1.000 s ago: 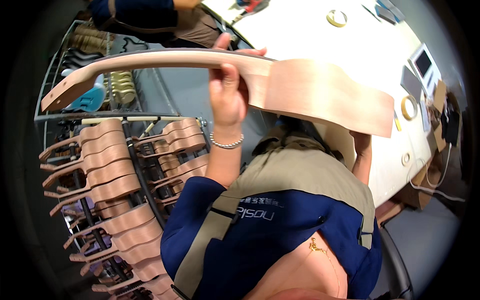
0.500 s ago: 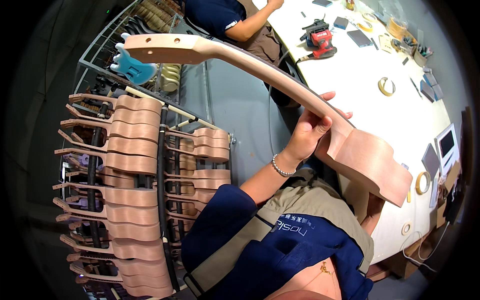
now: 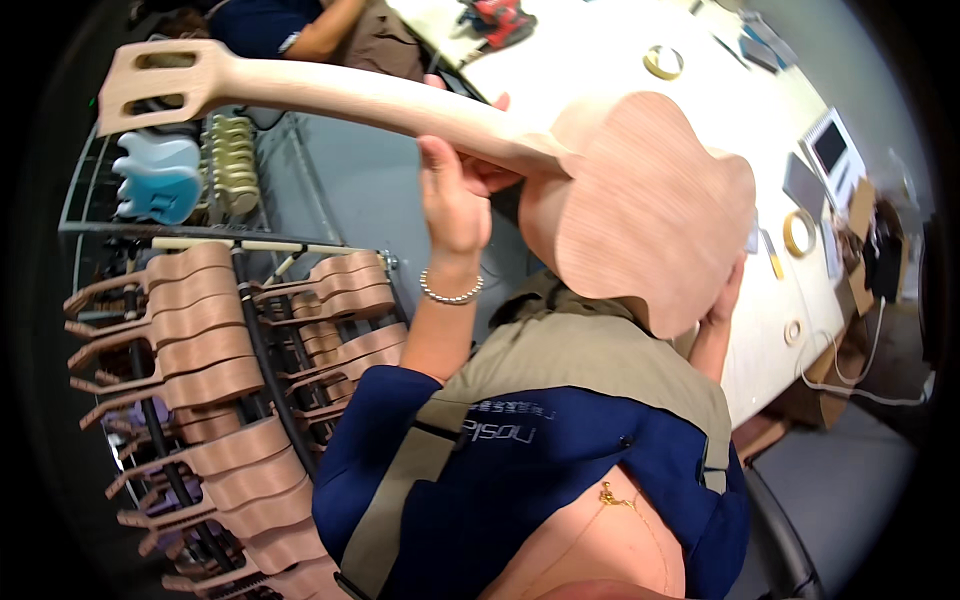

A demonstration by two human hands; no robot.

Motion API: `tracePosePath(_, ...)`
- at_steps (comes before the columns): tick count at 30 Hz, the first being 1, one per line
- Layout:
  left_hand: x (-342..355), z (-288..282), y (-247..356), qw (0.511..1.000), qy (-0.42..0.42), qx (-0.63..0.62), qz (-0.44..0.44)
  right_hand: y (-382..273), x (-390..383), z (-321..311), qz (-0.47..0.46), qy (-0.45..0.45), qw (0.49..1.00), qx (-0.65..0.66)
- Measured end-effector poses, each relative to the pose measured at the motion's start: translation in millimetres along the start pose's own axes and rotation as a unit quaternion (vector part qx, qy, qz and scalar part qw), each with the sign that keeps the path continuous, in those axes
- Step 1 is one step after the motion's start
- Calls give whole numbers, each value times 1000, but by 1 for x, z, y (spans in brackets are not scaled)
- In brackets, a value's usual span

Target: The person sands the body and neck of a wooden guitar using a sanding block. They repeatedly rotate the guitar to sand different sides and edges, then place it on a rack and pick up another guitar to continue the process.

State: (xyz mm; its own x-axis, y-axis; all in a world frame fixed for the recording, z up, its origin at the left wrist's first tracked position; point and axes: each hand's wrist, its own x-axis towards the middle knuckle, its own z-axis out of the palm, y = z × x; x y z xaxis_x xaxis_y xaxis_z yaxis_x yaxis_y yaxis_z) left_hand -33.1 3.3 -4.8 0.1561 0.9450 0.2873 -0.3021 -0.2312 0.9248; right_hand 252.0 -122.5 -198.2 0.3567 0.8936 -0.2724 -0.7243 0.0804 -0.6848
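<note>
An unfinished pale wooden guitar (image 3: 660, 210) is held up in front of me, its wide flat body face tilted toward the camera at the right and its slotted headstock pointing to the upper left. My left hand (image 3: 455, 190), with a beaded bracelet at the wrist, is closed round the neck near where it joins the body, fingertips showing above it. My right hand (image 3: 722, 295) grips the lower right edge of the body, partly hidden behind it.
Racks of similar wooden instruments (image 3: 200, 360) stand left; pale blue guitar bodies (image 3: 158, 180) sit behind. A white worktable (image 3: 750, 370) holds a red sander (image 3: 500, 20), tape rolls (image 3: 798, 232), cardboard and cables. A co-worker (image 3: 270, 25) is at the top.
The guitar has rolled from side-on to show its flat body face and headstock slots. Since half a second ago its neck has swung nearer horizontal, and my left hand has moved up and left.
</note>
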Motion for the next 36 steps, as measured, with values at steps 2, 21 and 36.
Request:
tracePosePath(2,0,4,1,1000,-7,-1,5,-5,-6,5,-1,-17,1000,23)
tracePosePath(21,18,19,9,994,11,50,96,12,-8,26,229,-46,967,101)
tracePosePath(36,125,86,-65,912,-312,236,-122,-64,82,-40,-95,360,478,-796)
